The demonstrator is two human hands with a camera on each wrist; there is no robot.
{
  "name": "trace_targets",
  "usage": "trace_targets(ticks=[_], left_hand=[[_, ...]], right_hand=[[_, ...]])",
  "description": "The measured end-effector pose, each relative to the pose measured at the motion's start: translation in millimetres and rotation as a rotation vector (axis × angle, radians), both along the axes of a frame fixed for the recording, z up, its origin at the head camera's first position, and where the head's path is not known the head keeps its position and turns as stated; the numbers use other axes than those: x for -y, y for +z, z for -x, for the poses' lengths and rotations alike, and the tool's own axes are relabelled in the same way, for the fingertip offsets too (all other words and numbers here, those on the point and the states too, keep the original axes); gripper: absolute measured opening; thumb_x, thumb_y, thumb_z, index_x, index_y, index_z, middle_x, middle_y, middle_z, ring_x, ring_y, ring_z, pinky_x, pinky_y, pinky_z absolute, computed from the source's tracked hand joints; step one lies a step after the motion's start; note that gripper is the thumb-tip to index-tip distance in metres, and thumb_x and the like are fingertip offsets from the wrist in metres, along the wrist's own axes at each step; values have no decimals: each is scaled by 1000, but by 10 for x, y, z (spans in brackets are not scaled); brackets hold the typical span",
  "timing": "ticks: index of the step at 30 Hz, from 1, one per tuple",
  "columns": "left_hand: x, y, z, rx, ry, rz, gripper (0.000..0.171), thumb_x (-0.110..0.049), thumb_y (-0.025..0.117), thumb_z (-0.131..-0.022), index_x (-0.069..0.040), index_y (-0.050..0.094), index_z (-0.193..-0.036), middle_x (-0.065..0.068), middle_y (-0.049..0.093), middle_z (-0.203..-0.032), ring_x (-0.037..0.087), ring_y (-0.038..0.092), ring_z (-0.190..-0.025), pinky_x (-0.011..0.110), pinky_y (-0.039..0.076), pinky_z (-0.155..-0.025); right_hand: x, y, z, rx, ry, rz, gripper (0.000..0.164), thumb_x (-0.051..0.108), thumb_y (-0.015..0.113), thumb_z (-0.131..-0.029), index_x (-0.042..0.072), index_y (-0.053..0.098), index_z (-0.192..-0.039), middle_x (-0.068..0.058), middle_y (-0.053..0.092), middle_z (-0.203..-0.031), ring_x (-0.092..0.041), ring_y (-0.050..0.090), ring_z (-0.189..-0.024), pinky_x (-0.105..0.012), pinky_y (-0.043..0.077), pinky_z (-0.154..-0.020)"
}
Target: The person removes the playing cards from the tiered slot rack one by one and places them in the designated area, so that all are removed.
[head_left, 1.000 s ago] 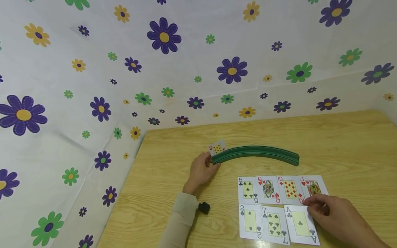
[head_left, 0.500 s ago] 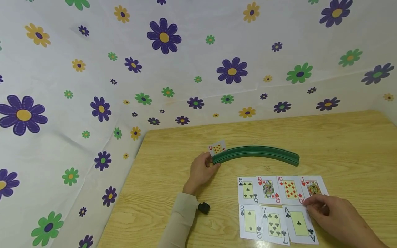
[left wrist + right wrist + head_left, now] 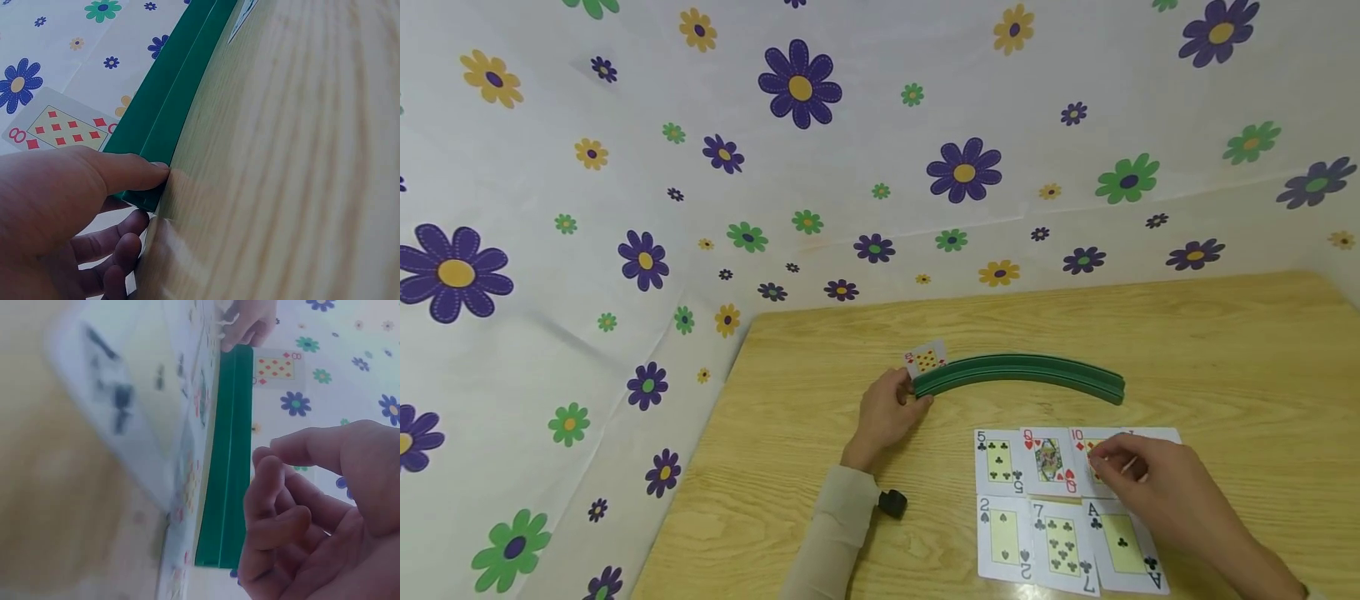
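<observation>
A curved green playing card holder (image 3: pixel 1022 367) stands on the wooden table. My left hand (image 3: pixel 886 412) pinches its left end, the thumb in front, as the left wrist view shows. Upright in that end is the eight of diamonds (image 3: pixel 927 358). Over the face-up cards hangs my right hand (image 3: pixel 1183 492), fingers loosely bent; nothing shows between them in the right wrist view. Beneath or beside it lie the ten of diamonds (image 3: pixel 1081 442), partly covered, another card (image 3: pixel 1163 435) mostly hidden, and the ace of clubs (image 3: pixel 1122 542).
Further left in the two rows are the five of clubs (image 3: pixel 999 458), queen of hearts (image 3: pixel 1048 458), two of spades (image 3: pixel 1006 537) and seven of clubs (image 3: pixel 1063 542). Flower-patterned cloth (image 3: pixel 850 167) walls the table's back and left. A small black device (image 3: pixel 892 502) sits at my left wrist.
My right hand has left the ace of clubs' upper right corner and moved left and up, now covering most of the jack of hearts. The ace shifted slightly left. My left hand stays put.
</observation>
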State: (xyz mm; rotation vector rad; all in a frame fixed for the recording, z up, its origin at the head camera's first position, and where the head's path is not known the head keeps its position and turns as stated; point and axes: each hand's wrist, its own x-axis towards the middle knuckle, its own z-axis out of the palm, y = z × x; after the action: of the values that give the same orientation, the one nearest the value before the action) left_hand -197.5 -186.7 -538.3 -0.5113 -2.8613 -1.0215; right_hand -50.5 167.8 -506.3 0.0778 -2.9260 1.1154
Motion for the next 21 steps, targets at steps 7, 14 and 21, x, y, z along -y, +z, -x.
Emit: trace_targets(ticks=[7,14,21], left_hand=[[8,-11,17,18,-1,3,21,-27,80,-99,-10,69,-103,4,57,-86,12,43,-74,25,33,-68],[9,-6,26,13,-1,0,20,-27,80,-99,-10,71,-104,3,58,-87,11,44,-74,24,33,-68],[18,2,15,18,-10,-7,22,-27,80,-99,-10,72,-110,6,62,-91,11,46,-76,24,34,-69]], right_hand=[[181,98,336,-173,64,91,9,11,79,-100,8,82,-107,2,77,-89,-4,62,-76,-23,50,-65],[420,152,681,-374,166,75,9,6,80,-97,10,82,-104,7,75,-87,-2,61,-77,-24,50,-67],[668,107,879,-408,189,94,7,7,78,-100,11,82,-103,5,75,-85,-4,62,-75,-25,50,-65]])
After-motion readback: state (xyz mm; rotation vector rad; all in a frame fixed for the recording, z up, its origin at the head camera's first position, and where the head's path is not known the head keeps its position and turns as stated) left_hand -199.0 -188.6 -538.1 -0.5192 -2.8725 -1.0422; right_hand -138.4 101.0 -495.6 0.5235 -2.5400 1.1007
